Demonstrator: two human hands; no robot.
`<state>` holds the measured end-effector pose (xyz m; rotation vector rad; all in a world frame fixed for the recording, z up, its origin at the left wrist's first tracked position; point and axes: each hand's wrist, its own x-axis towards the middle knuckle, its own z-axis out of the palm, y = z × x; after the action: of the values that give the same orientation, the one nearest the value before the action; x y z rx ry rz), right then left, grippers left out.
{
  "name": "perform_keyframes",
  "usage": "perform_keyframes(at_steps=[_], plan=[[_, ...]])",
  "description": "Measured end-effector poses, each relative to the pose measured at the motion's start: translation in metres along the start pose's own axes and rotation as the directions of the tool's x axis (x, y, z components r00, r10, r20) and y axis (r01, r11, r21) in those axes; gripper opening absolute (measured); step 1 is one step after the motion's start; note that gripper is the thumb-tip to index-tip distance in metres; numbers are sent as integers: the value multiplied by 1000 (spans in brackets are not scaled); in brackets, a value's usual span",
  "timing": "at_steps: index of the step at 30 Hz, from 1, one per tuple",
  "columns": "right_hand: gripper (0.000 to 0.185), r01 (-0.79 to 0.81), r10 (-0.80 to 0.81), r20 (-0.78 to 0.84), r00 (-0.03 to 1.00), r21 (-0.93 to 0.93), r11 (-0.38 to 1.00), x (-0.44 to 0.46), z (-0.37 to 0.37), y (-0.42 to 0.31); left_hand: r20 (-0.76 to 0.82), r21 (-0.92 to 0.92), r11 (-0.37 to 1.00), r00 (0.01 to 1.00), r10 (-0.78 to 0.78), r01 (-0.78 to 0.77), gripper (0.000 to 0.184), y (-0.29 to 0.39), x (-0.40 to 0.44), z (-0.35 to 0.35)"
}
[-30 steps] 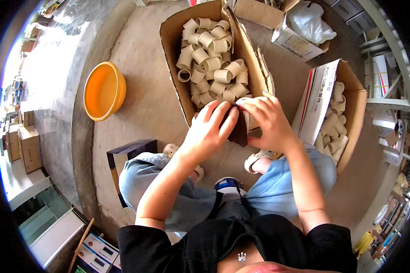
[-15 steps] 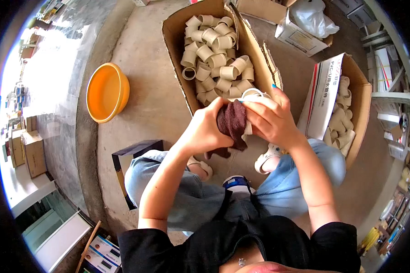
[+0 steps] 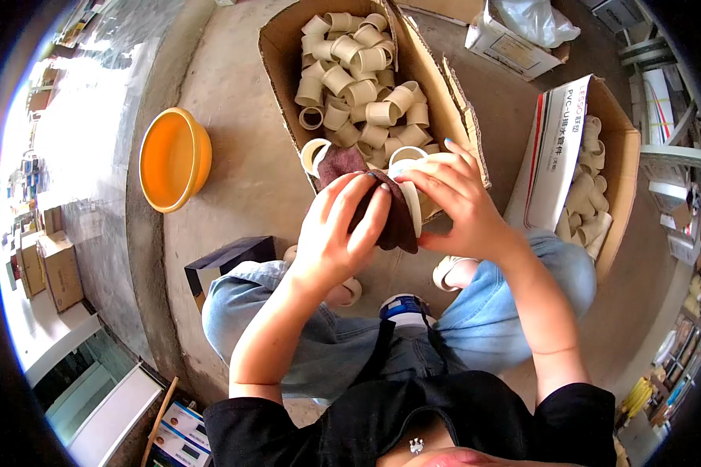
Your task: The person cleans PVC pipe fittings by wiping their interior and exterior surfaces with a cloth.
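Observation:
In front of the large carton, both hands hold a cream-white plastic pipe fitting (image 3: pixel 413 204) with several round openings; its middle is covered, so its exact shape cannot be told. My left hand (image 3: pixel 336 226) is closed over a dark brown cloth (image 3: pixel 397 222) and presses it against the fitting. The cloth drapes across the fitting's left and lower side. My right hand (image 3: pixel 459 194) grips the fitting's right end, thumb below and fingers at the upper rim. Just beyond the hands, the open cardboard carton (image 3: pixel 283 86) holds many short cream pipe couplings (image 3: pixel 360 93).
An orange basin (image 3: pixel 175 159) stands on the floor at left. To the right is a printed carton (image 3: pixel 549 148) of cream fittings (image 3: pixel 588 194). A dark box (image 3: pixel 230 257) lies beside my left knee. A small box (image 3: pixel 514 50) with a plastic bag (image 3: pixel 533 27) stands behind.
My left hand has turned over so its back faces up, with the cloth spread wider on the fitting. The fitting has been turned, showing openings at left and right.

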<state>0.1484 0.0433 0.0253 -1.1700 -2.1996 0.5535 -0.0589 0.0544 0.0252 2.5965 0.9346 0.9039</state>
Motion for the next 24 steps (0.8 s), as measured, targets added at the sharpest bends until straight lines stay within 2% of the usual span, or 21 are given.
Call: perform_keyframes(at_steps=[3, 6, 7, 9, 10, 12, 13, 14, 15, 17, 18, 19, 20, 21, 23, 24], plan=[[58, 11, -15, -36, 999, -109, 994, -1, 0, -5, 79, -80, 984, 985, -152, 158, 69, 4, 4, -2], [48, 204, -216, 18, 976, -416, 886, -8, 0, -2, 204, -210, 880, 899, -387, 426, 66, 11, 6, 1], [41, 224, -234, 30, 972, -428, 875, -10, 0, -2, 324, -235, 798, 819, -473, 554, 66, 12, 8, 0], [31, 266, -271, 54, 961, -454, 850, -11, 1, -2, 405, -374, 713, 796, -450, 593, 67, 8, 10, -1], [32, 257, -252, 72, 965, -444, 858, -10, -3, -4, 419, -357, 705, 780, -465, 613, 66, 8, 12, -3], [36, 101, -96, 33, 995, -365, 926, -6, -7, -10, 444, -324, 688, 746, -496, 650, 66, 8, 15, -6], [39, 18, -13, 19, 1000, -322, 947, -4, -9, -13, 331, -283, 755, 799, -502, 592, 65, 10, 14, -4], [55, -55, 50, -31, 998, -195, 979, -2, -12, -15, 217, -231, 814, 844, -491, 533, 64, 14, 13, 1], [60, -158, 157, -27, 987, -46, 986, 1, -15, -21, 102, -170, 864, 881, -462, 473, 64, 17, 12, 4], [46, -226, 253, -38, 967, 331, 916, 0, -17, -15, 2, -113, 944, 950, -313, 311, 64, 14, 9, 8], [37, -364, 407, 45, 912, 545, 755, -3, -19, -13, -36, -65, 976, 977, -211, 208, 64, 11, 9, 9], [28, -470, 525, 164, 835, 709, 526, -6, -21, -12, -67, -14, 995, 992, -104, 103, 63, 9, 9, 10], [16, -434, 525, 113, 844, 719, 544, -6, -18, -10, -90, 64, 996, 994, -64, 70, 55, 11, 10, 11], [14, -468, 548, 174, 818, 756, 458, -6, -17, -11, -87, 106, 994, 996, -30, 39, 48, 12, 12, 11], [12, -529, 576, 302, 759, 803, 275, -6, -15, -15, -64, 183, 983, 998, 17, -5, 45, 13, 9, 13], [13, -527, 616, 251, 747, 788, 318, -6, -10, -16, -70, 204, 979, 996, 46, -31, 45, 13, 8, 16]])
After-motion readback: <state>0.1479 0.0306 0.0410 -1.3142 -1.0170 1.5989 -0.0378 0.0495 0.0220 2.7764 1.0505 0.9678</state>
